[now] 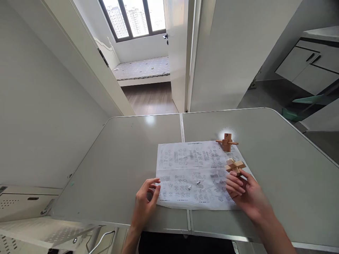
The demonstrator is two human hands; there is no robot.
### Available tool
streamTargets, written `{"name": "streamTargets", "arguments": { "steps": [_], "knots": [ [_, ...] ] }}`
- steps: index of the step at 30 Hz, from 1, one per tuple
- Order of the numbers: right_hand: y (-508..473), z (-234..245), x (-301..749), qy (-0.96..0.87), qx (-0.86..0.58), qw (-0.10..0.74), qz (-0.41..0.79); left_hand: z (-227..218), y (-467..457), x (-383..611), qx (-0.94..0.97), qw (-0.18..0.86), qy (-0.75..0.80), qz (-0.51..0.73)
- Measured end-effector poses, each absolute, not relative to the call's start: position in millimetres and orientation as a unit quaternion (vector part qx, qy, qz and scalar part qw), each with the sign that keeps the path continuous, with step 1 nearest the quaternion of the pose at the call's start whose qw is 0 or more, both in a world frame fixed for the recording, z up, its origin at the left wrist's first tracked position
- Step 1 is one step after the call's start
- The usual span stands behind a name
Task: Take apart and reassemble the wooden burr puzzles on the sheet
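Observation:
Between the fingertips of my right hand (245,188) is a light wooden burr puzzle (235,165), its crossed bars sticking out several ways. My left hand (147,195) rests at the left edge of a printed instruction sheet (182,173), fingers curved and apart, with nothing visible in them. Line drawings in rows cover the sheet. A darker wooden puzzle (226,142) with thin rods out to its sides stands at the sheet's top right corner. Two small scraps, one a whitish piece (189,187) and one a dark piece (198,183), lie on the paper; their kind is unclear.
The grey-green folding table (127,151) has a metal rim and a centre seam (182,127). A white perforated cabinet (23,204) is at the lower left. Past the table, an open door (178,53) shows a bed (143,68) under a window.

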State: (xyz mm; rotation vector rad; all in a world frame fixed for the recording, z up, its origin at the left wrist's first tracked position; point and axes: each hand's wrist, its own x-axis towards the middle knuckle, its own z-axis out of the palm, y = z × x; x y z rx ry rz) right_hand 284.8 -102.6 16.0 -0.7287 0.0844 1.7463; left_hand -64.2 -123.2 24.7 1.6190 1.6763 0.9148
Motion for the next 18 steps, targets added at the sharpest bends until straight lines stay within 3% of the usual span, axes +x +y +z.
{"name": "streamTargets", "arguments": {
  "steps": [12,18],
  "knots": [
    [-61.2,-4.1,313.1,0.048,-0.294,0.591,0.749,10.8,-121.9,-70.5,0.57,0.335,0.66,0.357],
    [-91.0,-11.2,287.0,-0.139,-0.434,0.537,0.71,7.1,-121.6,-71.9,0.573,0.33,0.662,0.355]
  ]
}}
